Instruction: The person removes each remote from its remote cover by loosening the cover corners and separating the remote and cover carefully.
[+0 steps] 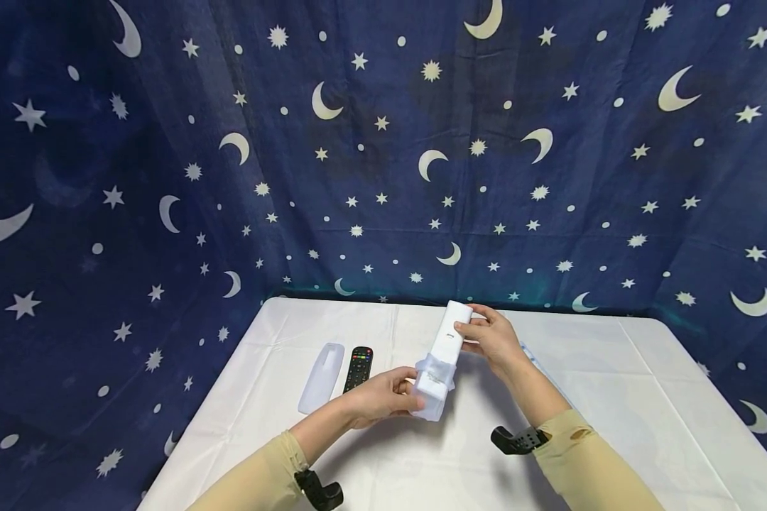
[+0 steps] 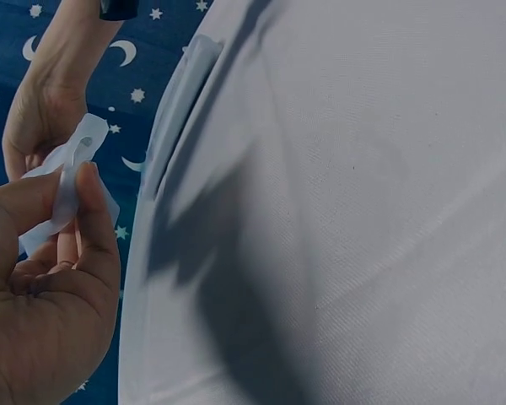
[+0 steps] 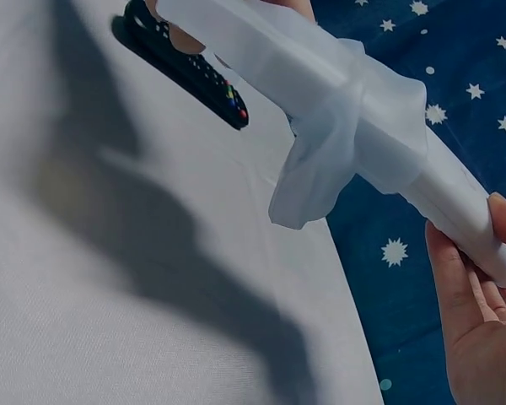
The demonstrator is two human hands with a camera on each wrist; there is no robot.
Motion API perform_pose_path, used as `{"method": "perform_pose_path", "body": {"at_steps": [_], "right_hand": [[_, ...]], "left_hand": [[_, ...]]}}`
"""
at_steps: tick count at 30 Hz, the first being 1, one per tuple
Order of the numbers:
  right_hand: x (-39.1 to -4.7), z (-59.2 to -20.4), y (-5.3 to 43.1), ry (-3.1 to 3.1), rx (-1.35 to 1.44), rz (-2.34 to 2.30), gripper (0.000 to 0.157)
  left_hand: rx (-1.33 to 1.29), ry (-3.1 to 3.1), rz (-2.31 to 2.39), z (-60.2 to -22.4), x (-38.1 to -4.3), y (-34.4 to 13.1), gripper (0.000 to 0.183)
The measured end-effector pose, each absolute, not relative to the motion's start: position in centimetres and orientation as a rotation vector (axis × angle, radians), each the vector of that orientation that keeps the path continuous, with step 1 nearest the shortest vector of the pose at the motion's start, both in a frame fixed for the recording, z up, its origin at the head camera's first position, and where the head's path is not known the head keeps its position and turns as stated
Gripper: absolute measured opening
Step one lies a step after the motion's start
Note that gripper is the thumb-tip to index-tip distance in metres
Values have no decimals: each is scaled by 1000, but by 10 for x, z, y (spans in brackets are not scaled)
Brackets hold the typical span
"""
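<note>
Head view, lower centre: my right hand [image 1: 493, 342] grips the white remote-like device [image 1: 449, 342] near its upper end; my left hand [image 1: 382, 397] pinches the translucent sleeve [image 1: 436, 370] around its lower end. Sleeving or unsleeving, I judge; next calls for steady, straight sliding.

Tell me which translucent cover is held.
The cover around the white object, in the left hand; the flat cover left of the black remote lies unheld.
</note>
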State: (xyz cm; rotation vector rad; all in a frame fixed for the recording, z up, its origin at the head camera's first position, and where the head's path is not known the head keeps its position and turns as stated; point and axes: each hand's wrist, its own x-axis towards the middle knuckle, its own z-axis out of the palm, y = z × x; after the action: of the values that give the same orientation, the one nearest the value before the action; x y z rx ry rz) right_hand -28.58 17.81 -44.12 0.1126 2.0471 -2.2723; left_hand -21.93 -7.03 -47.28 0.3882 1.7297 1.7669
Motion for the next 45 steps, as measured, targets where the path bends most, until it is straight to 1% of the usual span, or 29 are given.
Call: {"method": "perform_pose_path", "body": {"at_steps": [14,21,29,35,45], "right_hand": [[-282,-440,177,2042,70,-2255,67],[-275,-440,171,2001,31,-2299,67],[-271,-442,174,2008,-35,-2209,73],[-275,-444,175,2021,17,-2242,73],[-277,-448,174,2045,19,-2182,72]], "left_hand": [[401,1662,1770,-475,-218,-74,55],[344,1762,1748,-476,-223,-75,45],[402,1799,1747,-478,-221,-74,42],[430,1765,1743,-476,-221,-73,47],[494,1648,1677,-475,-222,-77,63]]}}
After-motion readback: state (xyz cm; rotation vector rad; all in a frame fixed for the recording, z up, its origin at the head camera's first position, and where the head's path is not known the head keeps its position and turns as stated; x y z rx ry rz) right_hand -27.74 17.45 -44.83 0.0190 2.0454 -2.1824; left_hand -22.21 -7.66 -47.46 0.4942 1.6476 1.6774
